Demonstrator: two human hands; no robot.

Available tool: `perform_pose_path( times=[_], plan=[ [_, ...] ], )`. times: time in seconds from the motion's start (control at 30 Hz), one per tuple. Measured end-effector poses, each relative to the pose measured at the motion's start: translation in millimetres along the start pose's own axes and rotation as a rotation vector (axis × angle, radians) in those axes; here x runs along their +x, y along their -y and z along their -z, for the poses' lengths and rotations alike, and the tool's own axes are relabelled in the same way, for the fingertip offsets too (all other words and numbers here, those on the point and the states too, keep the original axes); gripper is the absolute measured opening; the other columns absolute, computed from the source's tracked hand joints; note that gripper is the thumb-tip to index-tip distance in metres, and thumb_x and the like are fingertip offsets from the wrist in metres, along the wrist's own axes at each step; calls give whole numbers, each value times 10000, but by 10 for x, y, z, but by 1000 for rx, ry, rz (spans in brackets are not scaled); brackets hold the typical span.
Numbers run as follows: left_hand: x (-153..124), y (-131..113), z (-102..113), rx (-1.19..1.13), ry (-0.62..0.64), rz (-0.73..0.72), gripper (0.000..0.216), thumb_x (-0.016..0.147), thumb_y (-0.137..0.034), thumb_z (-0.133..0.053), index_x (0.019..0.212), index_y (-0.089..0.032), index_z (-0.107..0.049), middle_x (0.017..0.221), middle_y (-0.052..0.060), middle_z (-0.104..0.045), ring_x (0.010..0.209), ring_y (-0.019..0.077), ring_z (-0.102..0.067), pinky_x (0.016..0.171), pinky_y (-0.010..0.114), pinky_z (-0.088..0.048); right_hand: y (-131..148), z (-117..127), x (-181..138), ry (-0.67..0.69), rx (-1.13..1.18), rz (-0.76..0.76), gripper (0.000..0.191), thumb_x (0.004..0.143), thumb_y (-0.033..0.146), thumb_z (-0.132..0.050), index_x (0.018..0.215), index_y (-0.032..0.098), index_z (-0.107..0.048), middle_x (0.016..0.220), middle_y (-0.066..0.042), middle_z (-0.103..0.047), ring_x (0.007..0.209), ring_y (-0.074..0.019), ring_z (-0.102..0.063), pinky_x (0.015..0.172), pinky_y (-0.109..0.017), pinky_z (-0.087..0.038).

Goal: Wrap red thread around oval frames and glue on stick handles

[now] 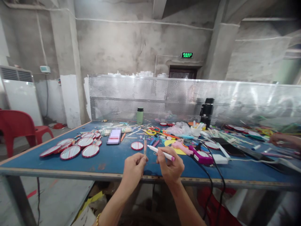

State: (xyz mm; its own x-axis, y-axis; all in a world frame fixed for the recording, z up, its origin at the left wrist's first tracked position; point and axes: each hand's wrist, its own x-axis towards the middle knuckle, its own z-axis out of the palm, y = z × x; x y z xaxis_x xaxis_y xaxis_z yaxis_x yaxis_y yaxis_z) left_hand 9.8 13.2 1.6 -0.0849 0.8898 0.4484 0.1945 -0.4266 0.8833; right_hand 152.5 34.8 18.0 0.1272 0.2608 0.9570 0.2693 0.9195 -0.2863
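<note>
Over the front edge of the blue table, my left hand (134, 166) pinches a thin flat wooden stick (145, 145) that stands upright between thumb and fingers. My right hand (171, 164) grips a white marker (162, 151) with a pink end, its tip pointing left and close to the stick. Whether the tip touches the stick, I cannot tell. Just behind the stick lies a small round red-rimmed disc (137, 145). To the right of my right hand are a pink glue gun (181, 147) and a purple device (201, 156).
Several red-rimmed discs (70, 152) lie at the left, beside a phone (114, 136). A green bottle (139, 116) and a black flask (207, 113) stand at the back. Black cables (217, 179) hang over the front edge. Another person's hand (284, 140) is at the far right.
</note>
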Motion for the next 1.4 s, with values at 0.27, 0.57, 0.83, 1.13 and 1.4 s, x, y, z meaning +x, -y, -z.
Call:
perform_pose_path(
  times=[0.27, 0.57, 0.83, 1.13, 1.4],
  plan=[
    [-8, -12, -12, -22, 5, 7, 275, 842, -361, -513, 741, -146, -652, 413, -87, -386, 365, 80, -347, 427, 209, -246, 27, -6, 30, 59, -13, 43, 154, 848, 76, -603, 905, 207, -662, 704, 11, -642, 587, -123, -615, 581, -246, -497],
    [-2, -20, -10, -18, 5, 13, 272, 843, -360, -510, 738, -150, -648, 407, -82, -411, 352, 81, -359, 420, 208, -250, 7, -6, -1, 47, 40, 26, 174, 849, 71, -602, 924, 215, -664, 703, 13, -631, 574, -123, -600, 572, -254, -491],
    [2, -3, -9, -11, -1, 9, 273, 846, -362, -513, 744, -153, -656, 403, -83, -411, 352, 80, -358, 422, 205, -253, 30, 0, 11, -6, 1, 16, 155, 849, 76, -604, 891, 213, -662, 677, 22, -616, 553, -118, -587, 556, -248, -482],
    [-5, -20, -7, 1, 2, 19, 278, 840, -365, -503, 744, -155, -657, 395, -80, -415, 355, 90, -365, 422, 212, -255, 38, -7, 23, 64, -26, 54, 142, 850, 92, -601, 905, 205, -667, 715, 8, -650, 575, -122, -617, 572, -244, -502],
    [1, 0, 5, 10, 8, 4, 278, 854, -356, -508, 746, -151, -661, 404, -83, -408, 360, 86, -362, 424, 212, -249, 34, 5, 6, 44, -1, 32, 151, 855, 90, -599, 911, 214, -665, 697, 9, -636, 573, -129, -609, 565, -252, -500]
  ],
)
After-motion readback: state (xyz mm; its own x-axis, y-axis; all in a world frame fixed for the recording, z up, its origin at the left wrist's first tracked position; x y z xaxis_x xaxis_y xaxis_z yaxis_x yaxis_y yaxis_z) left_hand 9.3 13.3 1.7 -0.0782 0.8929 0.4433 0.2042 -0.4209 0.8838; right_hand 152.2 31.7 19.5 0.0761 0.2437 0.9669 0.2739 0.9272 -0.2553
